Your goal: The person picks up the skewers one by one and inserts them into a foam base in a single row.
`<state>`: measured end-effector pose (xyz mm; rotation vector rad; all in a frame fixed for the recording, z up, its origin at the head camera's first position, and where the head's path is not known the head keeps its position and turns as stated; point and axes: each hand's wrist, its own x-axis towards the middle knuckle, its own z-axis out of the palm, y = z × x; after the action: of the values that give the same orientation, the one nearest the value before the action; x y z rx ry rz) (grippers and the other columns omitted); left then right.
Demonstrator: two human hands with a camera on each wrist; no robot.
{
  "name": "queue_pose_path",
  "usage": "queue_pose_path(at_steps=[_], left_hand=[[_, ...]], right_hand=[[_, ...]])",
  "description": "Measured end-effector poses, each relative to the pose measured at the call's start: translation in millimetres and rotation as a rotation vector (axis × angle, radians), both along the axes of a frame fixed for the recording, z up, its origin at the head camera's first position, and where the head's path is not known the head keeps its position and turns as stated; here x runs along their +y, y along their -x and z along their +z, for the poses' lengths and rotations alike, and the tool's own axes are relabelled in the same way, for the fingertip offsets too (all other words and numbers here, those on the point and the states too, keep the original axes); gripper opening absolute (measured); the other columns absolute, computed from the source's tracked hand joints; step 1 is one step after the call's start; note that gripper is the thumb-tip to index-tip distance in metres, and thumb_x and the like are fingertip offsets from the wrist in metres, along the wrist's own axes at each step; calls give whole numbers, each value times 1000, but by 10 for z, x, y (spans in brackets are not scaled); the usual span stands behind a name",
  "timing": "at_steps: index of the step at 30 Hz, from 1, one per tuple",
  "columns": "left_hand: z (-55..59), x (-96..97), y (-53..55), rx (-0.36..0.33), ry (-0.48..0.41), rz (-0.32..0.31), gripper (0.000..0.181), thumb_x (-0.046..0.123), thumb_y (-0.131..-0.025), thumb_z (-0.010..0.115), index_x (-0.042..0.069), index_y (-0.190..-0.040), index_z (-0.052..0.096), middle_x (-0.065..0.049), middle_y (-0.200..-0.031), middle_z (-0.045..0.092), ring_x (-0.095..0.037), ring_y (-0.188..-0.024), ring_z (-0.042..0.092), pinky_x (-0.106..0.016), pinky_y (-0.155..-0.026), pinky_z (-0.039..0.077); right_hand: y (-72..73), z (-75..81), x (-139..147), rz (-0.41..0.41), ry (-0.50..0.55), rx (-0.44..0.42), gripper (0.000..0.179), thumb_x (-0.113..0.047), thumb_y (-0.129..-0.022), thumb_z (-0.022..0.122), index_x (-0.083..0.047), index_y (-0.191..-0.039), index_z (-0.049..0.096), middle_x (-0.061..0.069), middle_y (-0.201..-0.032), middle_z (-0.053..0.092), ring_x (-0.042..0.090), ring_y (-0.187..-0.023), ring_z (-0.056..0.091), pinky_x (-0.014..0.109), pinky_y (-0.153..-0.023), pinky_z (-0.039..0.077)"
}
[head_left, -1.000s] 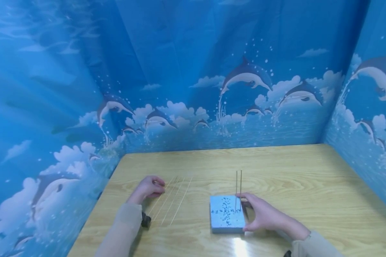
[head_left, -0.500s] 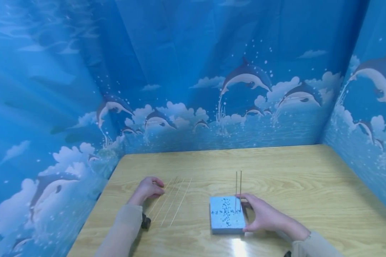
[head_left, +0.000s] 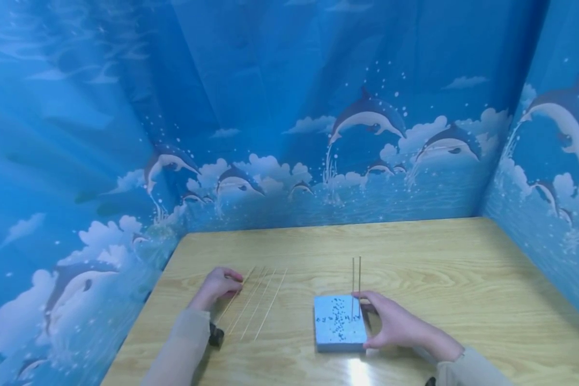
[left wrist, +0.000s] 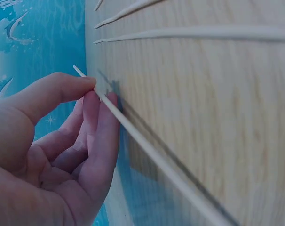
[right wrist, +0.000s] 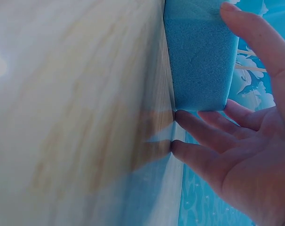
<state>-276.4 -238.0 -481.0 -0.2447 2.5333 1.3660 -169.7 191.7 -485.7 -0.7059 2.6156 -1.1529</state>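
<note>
Now pinching one stick (left wrist: 154, 151) in the left hand (head_left: 215, 287), shifted toward the surface's (head_left: 439, 262) left edge and seemingly freed from the other sticks (left wrist: 208, 32), while gripping the blue block (head_left: 327, 333), midway between side edges, in the right hand (head_left: 399, 321).

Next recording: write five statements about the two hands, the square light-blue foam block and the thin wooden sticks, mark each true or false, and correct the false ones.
1. The left hand pinches a thin, pale wooden stick. True.
2. The right hand holds a square, light-blue foam block. True.
3. Five sticks stand in the block. False: two thin brown sticks stand upright in it.
4. Small dark marks dot the block's top face. True.
5. In the head view, loose sticks lie to the right of the block. False: three thin pale sticks lie on the wood-grain table between the left hand and the block.
</note>
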Motion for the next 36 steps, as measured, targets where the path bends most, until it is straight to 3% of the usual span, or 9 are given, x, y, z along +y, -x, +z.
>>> queue_pose_path(at_steps=[7,13,17,26,31,36], left_hand=[[83,-52,0,-9,-106,5,32,1,-87,67,-9,-117,64,-18,-104,69,-15,-80,66,-26,-70,60],[206,-47,-23,23,-149,-17,37,1,-89,64,-10,-124,60,-25,-114,65,-27,-95,69,-36,-85,62],[277,-13,-51,18,-192,-29,38,1,-91,62,-10,-127,58,-22,-116,63,-31,-102,66,-39,-90,60],[422,119,-93,6,-265,-33,35,8,-93,65,-4,-126,61,-19,-115,66,-29,-101,66,-36,-87,61],[560,236,-151,19,-263,-48,35,11,-94,66,1,-127,61,-21,-121,65,-29,-102,65,-36,-88,60],[701,382,-218,48,-286,-79,36,9,-94,65,0,-128,60,-17,-113,67,-21,-93,67,-35,-86,61]], right_hand=[[18,-19,4,2,-1,0,105,-32,-60,91,0,-145,38,21,-147,47,37,-128,56,62,-111,36],[18,-23,4,1,-4,7,105,-32,-59,90,0,-145,38,21,-147,47,37,-127,56,62,-111,36],[7,-22,5,-1,4,-2,106,-32,-59,91,0,-145,38,22,-147,47,38,-128,55,64,-111,35],[-4,-48,19,8,-3,5,106,-33,-61,90,1,-146,37,21,-148,46,36,-127,56,61,-110,37],[-2,-48,15,5,-6,17,107,-34,-61,90,1,-146,37,22,-148,46,36,-126,57,62,-110,37],[3,-33,10,8,0,20,106,-33,-60,90,2,-145,37,22,-147,46,36,-126,57,62,-111,36]])
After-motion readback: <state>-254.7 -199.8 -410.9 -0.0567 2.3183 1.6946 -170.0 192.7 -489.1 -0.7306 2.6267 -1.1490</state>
